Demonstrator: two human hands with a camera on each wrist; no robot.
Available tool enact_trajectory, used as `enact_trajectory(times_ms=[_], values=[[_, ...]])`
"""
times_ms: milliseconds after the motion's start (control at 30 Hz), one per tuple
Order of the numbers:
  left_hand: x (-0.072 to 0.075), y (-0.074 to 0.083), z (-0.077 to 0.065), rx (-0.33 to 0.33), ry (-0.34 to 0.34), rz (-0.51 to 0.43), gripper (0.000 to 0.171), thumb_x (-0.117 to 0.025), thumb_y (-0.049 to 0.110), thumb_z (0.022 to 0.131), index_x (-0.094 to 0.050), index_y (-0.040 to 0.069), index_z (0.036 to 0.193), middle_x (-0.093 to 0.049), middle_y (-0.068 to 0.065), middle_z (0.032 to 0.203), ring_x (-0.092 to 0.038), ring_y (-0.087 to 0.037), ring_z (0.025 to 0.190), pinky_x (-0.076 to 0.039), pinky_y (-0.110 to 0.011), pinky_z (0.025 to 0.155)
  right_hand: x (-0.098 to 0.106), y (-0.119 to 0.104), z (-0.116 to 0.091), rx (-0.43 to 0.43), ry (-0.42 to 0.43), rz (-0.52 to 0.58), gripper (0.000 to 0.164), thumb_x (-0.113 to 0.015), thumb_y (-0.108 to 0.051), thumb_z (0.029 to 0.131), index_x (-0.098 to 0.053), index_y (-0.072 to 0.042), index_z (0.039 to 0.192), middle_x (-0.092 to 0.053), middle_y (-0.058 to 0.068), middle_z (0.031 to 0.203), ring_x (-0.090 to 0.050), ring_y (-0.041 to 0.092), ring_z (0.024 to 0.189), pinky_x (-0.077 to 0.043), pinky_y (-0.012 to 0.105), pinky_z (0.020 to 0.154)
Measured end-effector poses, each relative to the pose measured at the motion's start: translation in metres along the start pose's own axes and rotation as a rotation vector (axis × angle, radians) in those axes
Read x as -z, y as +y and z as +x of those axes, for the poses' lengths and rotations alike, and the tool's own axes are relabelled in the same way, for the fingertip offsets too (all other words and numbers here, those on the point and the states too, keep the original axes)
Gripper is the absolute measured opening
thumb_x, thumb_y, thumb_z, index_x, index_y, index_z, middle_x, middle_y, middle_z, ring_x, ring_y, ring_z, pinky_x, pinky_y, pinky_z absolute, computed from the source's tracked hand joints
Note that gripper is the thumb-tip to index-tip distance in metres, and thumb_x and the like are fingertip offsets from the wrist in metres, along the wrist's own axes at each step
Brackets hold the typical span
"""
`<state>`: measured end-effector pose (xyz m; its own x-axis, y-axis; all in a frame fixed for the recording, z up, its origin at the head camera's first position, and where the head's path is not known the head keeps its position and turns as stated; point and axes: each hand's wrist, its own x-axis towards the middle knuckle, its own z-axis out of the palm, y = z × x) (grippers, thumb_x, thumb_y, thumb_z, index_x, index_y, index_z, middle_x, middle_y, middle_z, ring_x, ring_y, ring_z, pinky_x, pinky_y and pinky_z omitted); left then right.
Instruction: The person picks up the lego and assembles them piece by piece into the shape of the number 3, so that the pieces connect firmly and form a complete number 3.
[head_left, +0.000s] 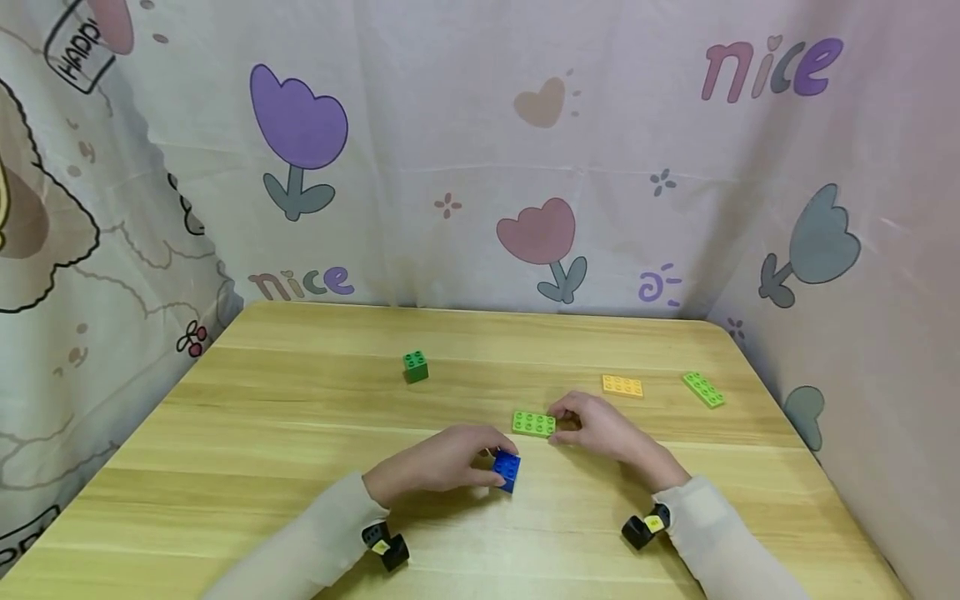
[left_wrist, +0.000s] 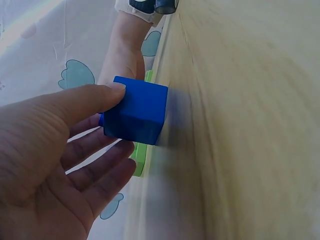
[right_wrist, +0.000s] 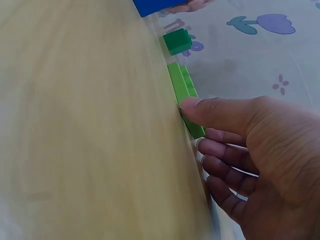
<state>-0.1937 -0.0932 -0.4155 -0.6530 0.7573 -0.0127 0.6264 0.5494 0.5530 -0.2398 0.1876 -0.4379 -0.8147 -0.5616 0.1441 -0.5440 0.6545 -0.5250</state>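
Observation:
My left hand (head_left: 453,458) pinches a blue toy building brick (head_left: 507,471) between thumb and fingers. In the left wrist view the plain faces of the blue brick (left_wrist: 137,111) show, with the thumb on its near side. Whether it touches the table cannot be told. Beyond it, a flat light green brick (head_left: 533,423) with studs on top lies on the table. My right hand (head_left: 600,429) grips the right end of that brick, and in the right wrist view the thumb (right_wrist: 200,107) lies against its long side.
A dark green brick (head_left: 416,367) stands farther back, left of the middle. To the right lie a flat yellow brick (head_left: 622,386) and another flat light green brick (head_left: 703,389). The wooden table (head_left: 247,417) ends at a patterned cloth (head_left: 420,150) behind and at the sides.

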Motion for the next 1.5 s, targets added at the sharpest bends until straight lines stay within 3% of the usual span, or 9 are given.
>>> enact_trajectory(times_ms=[300,800,1067,1500], values=[[0.004,0.001,0.001,0.013,0.029,-0.048,0.036,-0.07,0.031,0.092,-0.064,0.019,0.126,-0.061,0.008,0.119,-0.058,-0.004,0.1,-0.05,-0.023,0.086,-0.001,-0.007,0.002,0.028,-0.017,0.0,0.035,-0.081,-0.029,0.081,-0.069,-0.01,0.108,-0.063,-0.005,0.097,-0.058,0.011,0.089,-0.051,0.031,0.079],[0.012,0.0,-0.001,0.011,0.188,-0.099,0.035,-0.071,0.028,0.092,-0.063,0.016,0.124,-0.063,0.009,0.112,-0.059,-0.005,0.098,-0.05,-0.022,0.083,-0.008,-0.023,0.0,0.082,-0.049,0.008,0.034,-0.081,-0.027,0.082,-0.069,-0.01,0.108,-0.062,-0.006,0.097,-0.058,0.01,0.087,-0.051,0.028,0.077],[0.017,-0.002,-0.002,0.046,0.249,-0.117,0.035,-0.071,0.026,0.092,-0.063,0.016,0.125,-0.063,0.006,0.113,-0.061,-0.015,0.099,-0.053,-0.033,0.086,-0.013,-0.022,-0.001,0.079,-0.053,0.028,0.036,-0.081,-0.028,0.081,-0.069,-0.01,0.11,-0.062,-0.006,0.098,-0.057,0.01,0.088,-0.051,0.029,0.078],[0.027,-0.004,0.017,0.026,0.296,-0.096,0.037,-0.07,0.03,0.093,-0.064,0.011,0.123,-0.065,0.002,0.112,-0.061,-0.015,0.098,-0.052,-0.033,0.088,-0.016,-0.019,-0.004,0.056,-0.065,0.115,0.037,-0.081,-0.024,0.081,-0.068,-0.012,0.113,-0.062,-0.008,0.103,-0.058,0.011,0.093,-0.05,0.03,0.082]])
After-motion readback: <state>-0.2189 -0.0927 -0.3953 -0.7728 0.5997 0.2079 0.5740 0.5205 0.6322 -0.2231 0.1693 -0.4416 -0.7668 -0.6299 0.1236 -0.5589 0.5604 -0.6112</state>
